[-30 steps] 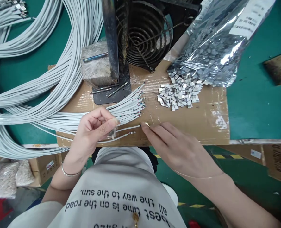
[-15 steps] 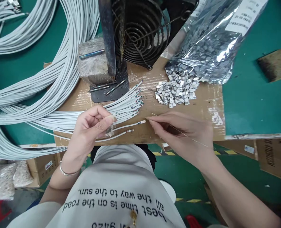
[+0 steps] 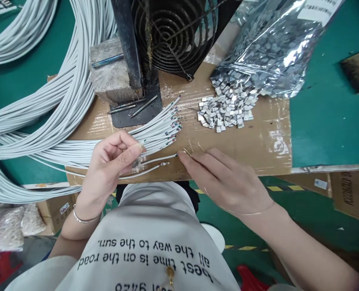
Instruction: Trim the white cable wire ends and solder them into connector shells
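My left hand (image 3: 115, 157) is closed, thumb and forefinger pinched together. A small clear plastic piece (image 3: 137, 163) shows just below its fingertips, and a white cable (image 3: 161, 158) runs out from there to the right. At that cable's end the fingertips of my right hand (image 3: 222, 178) are pinched together, covering its small connector. Fine pieces of thin wire (image 3: 201, 146) stick up by the right fingers, and more wire curves under that hand. A second white cable (image 3: 146, 175), tipped with a small metal connector (image 3: 164, 163), lies just in front.
Behind the hands lies a fan of white cables (image 3: 155, 137) with coloured wire ends. A heap of small metal connectors (image 3: 228, 107) spills from a silvery bag (image 3: 276, 52). A black fan (image 3: 170, 38) and a wrapped block (image 3: 112, 79) stand at the back. Cardboard (image 3: 267, 137) covers the table's edge.
My right hand has moved slightly left and turned more palm-down, its fingertips now covering the connector on the cable end. My left hand keeps its pinch. The whole view has shifted slightly.
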Action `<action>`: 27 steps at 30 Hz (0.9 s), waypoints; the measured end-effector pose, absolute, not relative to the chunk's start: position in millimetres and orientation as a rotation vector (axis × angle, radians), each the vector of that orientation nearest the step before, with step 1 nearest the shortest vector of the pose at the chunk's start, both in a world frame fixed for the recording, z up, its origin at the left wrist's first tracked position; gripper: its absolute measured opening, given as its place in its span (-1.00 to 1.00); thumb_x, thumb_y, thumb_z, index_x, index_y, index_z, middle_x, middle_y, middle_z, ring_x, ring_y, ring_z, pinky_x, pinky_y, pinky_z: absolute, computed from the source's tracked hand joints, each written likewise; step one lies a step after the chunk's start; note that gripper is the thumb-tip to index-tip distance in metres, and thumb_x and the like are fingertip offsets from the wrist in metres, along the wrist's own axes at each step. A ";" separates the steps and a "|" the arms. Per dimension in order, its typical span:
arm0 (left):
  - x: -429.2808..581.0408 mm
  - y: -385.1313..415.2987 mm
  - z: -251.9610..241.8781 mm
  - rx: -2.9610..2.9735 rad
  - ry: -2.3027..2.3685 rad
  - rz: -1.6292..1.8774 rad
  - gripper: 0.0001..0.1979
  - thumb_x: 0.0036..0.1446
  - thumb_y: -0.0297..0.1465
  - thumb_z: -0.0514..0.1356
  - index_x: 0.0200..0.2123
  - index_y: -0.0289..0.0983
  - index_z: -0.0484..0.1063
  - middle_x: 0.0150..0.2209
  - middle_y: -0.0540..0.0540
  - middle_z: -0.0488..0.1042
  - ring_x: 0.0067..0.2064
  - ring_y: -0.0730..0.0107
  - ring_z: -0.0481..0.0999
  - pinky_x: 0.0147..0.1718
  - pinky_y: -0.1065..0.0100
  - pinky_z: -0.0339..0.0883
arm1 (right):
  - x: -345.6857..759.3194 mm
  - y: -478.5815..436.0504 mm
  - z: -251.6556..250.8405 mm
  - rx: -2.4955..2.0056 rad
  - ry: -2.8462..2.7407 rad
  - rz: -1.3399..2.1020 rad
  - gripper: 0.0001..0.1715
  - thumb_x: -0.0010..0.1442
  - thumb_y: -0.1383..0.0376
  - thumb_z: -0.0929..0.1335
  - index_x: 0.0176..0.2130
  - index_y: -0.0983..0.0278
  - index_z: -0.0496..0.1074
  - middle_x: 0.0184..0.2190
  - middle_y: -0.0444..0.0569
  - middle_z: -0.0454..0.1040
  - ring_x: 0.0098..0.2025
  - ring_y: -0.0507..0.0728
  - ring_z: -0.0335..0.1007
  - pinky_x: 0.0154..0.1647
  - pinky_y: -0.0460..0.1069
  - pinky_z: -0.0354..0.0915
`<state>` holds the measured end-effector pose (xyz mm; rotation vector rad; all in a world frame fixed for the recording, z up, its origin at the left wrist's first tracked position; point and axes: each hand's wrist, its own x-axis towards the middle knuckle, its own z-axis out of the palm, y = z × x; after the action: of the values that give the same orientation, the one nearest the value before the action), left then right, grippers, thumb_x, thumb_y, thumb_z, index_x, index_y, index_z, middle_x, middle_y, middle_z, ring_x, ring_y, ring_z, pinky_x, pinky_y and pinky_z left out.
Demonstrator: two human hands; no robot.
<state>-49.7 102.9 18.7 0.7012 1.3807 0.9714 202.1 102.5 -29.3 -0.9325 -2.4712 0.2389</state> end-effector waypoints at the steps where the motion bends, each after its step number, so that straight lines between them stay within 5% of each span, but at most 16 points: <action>1: -49.5 103.0 18.7 0.700 1.377 0.974 -0.75 0.15 -0.29 0.51 -0.44 -0.28 0.57 -0.52 0.04 0.39 -0.59 0.63 0.03 -0.63 0.48 -0.05 | 201.9 102.4 -27.2 -0.941 -2.527 0.228 -0.58 0.39 0.54 0.31 0.10 0.27 0.61 -0.34 0.05 0.59 -0.24 0.19 0.52 -0.28 0.04 0.45; 11: -47.1 105.3 19.1 0.658 1.337 1.008 -0.72 0.11 -0.29 0.54 -0.46 -0.29 0.58 -0.55 0.05 0.35 -0.59 0.66 0.02 -0.65 0.52 -0.12 | 195.9 115.6 -15.9 -0.690 -2.674 -0.162 -0.74 0.33 0.58 0.36 -0.11 0.40 0.62 -0.43 0.04 0.56 -0.35 0.15 0.48 -0.39 0.02 0.45; 19: -49.9 103.7 16.4 0.641 1.273 1.019 -0.75 0.14 -0.31 0.53 -0.45 -0.29 0.59 -0.54 0.03 0.36 -0.58 0.63 0.04 -0.67 0.54 -0.13 | 197.7 121.0 -19.8 -1.231 -1.956 0.803 -0.84 0.31 0.45 0.48 -0.23 0.20 0.66 -0.47 -0.17 0.60 -0.53 -0.02 0.42 -0.56 -0.09 0.35; 27: -52.0 102.1 12.1 0.669 1.240 1.042 -0.80 0.22 -0.35 0.48 -0.39 -0.29 0.58 -0.41 -0.03 0.49 -0.55 0.65 0.12 -0.63 0.54 -0.04 | 204.0 104.4 -18.5 -1.436 -1.523 1.037 -0.79 0.28 0.41 0.54 -0.21 0.07 0.73 -0.47 -0.16 0.63 -0.50 0.06 0.48 -0.53 -0.01 0.39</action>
<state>-52.0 102.1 12.1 0.6692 1.2404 1.0422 204.0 104.4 -18.5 -1.4358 -1.5228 1.0370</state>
